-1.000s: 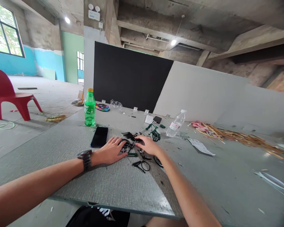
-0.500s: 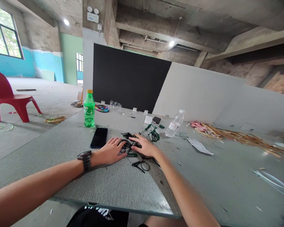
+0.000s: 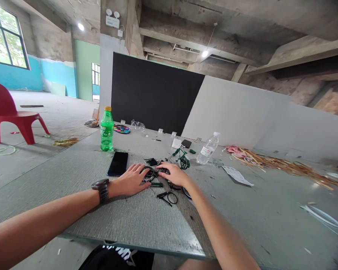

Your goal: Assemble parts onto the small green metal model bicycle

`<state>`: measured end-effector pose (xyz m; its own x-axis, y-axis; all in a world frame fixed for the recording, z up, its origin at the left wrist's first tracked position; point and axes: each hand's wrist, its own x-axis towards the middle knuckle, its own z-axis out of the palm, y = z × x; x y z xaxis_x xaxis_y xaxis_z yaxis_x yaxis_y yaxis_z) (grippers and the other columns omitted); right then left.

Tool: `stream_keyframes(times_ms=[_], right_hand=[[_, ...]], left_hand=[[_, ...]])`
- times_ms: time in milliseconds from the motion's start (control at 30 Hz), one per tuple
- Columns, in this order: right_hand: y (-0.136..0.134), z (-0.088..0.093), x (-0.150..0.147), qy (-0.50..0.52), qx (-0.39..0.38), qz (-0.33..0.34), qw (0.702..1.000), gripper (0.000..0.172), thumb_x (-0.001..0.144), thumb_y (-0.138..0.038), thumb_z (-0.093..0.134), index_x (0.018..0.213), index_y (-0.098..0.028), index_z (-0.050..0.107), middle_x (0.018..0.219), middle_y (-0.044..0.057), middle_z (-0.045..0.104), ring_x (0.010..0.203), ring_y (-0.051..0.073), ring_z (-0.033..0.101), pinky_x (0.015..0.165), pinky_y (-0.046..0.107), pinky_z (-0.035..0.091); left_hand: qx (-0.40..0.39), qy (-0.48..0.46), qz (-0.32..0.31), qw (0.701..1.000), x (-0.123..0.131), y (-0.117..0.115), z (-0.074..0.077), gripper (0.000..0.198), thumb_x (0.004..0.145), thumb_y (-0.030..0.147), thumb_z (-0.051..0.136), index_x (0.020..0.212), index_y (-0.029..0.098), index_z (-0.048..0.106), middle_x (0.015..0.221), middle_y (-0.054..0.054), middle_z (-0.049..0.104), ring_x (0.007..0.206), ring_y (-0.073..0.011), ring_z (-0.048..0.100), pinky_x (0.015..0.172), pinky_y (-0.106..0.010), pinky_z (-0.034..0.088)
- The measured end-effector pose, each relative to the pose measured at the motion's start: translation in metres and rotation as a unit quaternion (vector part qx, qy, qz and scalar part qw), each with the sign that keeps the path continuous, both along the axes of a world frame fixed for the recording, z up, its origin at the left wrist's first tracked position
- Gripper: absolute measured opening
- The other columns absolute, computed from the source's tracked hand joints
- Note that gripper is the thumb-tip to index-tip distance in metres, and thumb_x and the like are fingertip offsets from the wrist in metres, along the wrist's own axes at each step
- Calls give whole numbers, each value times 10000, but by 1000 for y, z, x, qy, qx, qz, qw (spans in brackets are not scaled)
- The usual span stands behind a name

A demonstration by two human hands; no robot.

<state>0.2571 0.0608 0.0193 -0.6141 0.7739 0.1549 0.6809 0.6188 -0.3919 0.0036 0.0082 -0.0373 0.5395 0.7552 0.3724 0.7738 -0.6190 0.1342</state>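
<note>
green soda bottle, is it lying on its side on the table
No, the green soda bottle stands upright with its yellow cap on top, on the table beyond the black phone.

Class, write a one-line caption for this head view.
Both hands, left and right, rest on small bicycle-model parts.

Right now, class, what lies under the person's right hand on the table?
Small black parts, including a wheel-like ring, poke out past the right hand toward the left hand. A dark ring edge shows by the wrist. Whatever lies beneath the palm is covered.
</note>
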Motion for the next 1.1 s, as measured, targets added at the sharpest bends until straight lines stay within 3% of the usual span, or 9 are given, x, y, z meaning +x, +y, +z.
stream_keyframes(times_ms=[433, 700, 967, 1100], right_hand=[[2, -3, 2, 2, -14, -25, 1000, 505, 923, -404, 613, 1417, -328, 543, 1462, 50, 579, 1312, 295, 553, 1094, 465, 418], [3, -3, 2, 1, -14, -32, 999, 512, 925, -409, 612, 1424, -342, 520, 1457, 58, 580, 1297, 301, 565, 1073, 468, 436], [6, -7, 4, 11, 6, -12, 1000, 427, 947, -374, 576, 1371, -323, 581, 1427, 46, 607, 1297, 279, 557, 1097, 467, 409], [8, -8, 3, 14, 21, -3, 1000, 274, 949, -332, 568, 1187, -283, 692, 1270, 51, 694, 1180, 252, 623, 1044, 432, 447]], left_hand=[[11, -7, -10, 1000, 0, -2, 4, 612, 1004, 582, 373, 1464, 182, 427, 1489, -152, 484, 1389, -326, 420, 1171, -519, 294], [17, -6, -9, 1000, 0, -3, 6, 604, 1006, 576, 379, 1453, 176, 445, 1471, -157, 504, 1369, -335, 442, 1159, -523, 315], [9, -12, -9, 1000, 0, -2, 4, 616, 1001, 588, 379, 1460, 181, 436, 1493, -158, 483, 1389, -336, 423, 1164, -531, 303], [14, -13, -4, 1000, 0, -2, 2, 606, 1001, 588, 376, 1460, 198, 438, 1472, -151, 503, 1380, -337, 430, 1162, -532, 299]])
